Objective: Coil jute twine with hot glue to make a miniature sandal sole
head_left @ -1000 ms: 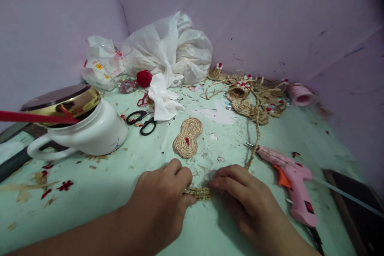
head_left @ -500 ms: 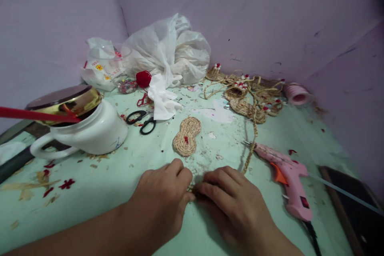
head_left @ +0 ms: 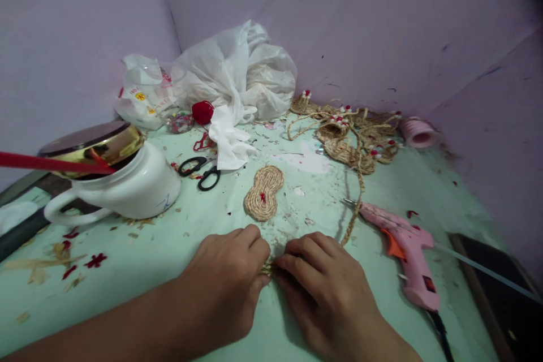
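**We pinched a braided piece (head_left: 267, 267) low over the surface (head_left: 203, 209)**

The fingers (head_left: 255, 248) of our left hand (head_left: 227, 283) were pressed together on the left part of the braided piece, the thumb below and the index finger above, so that only a short stretch of it showed. The curled fingers of our right hand (head_left: 326, 288) met it from the other side; whether they pinched it or merely pushed against it, we could not tell, since the hand hid the rest. Only a narrow gap parted the two hands.

Just beyond our knuckles, a flat figure-eight mat (head_left: 263, 181) of coiled tan braid lay on the pale green surface, with a bit of red thread (head_left: 263, 198) on its nearer half. To its right, a braided cord (head_left: 360, 186) came down from the far side, passed the nozzle of a pink glue gun (head_left: 401, 254) and vanished behind our right hand. A pale glue stick (head_left: 483, 274) jutted from the gun's back, over a dark framed panel (head_left: 496, 300).

Left of the mat lay black-handled scissors (head_left: 211, 187), beside a crumpled white cloth (head_left: 231, 150). Farther left stood a white jug (head_left: 144, 186), with red scraps (head_left: 95, 261) strewn in front. Along the back we saw red yarn (head_left: 202, 112), a translucent bag (head_left: 271, 76), a heap of beaded braidwork (head_left: 335, 144) and a pink spool (head_left: 419, 133).
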`<move>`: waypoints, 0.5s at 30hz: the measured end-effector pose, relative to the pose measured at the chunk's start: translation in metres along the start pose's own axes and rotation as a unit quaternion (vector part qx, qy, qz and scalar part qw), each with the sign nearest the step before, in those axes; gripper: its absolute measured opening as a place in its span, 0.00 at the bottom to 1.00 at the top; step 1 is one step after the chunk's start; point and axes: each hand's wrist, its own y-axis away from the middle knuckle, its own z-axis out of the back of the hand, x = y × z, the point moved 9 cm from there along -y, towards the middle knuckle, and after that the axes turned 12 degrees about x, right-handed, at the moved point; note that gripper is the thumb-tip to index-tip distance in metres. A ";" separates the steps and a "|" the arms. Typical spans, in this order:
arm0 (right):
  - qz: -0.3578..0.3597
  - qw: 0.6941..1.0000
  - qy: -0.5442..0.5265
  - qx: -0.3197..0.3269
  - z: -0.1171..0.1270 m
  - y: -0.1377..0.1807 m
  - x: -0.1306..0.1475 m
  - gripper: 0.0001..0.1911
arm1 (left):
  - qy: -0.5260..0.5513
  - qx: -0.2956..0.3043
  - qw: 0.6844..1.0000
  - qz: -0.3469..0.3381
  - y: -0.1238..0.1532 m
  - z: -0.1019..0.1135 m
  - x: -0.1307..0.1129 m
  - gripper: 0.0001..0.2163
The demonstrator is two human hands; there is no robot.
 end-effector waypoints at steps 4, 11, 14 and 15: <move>-0.005 1.000 0.000 -0.008 0.000 0.000 -0.002 0.06 | -0.029 -0.034 0.999 -0.025 0.001 -0.001 -0.004 0.04; -0.018 1.000 -0.019 -0.006 -0.003 0.003 -0.006 0.07 | -0.029 -0.064 0.997 -0.036 0.003 0.000 -0.007 0.05; -0.037 0.999 -0.036 -0.007 0.002 0.010 -0.014 0.20 | 0.005 -0.069 0.997 -0.023 0.003 0.002 -0.004 0.04; -0.046 0.998 -0.035 -0.007 0.005 0.012 -0.018 0.25 | 0.011 -0.068 0.997 -0.019 0.003 0.002 -0.003 0.06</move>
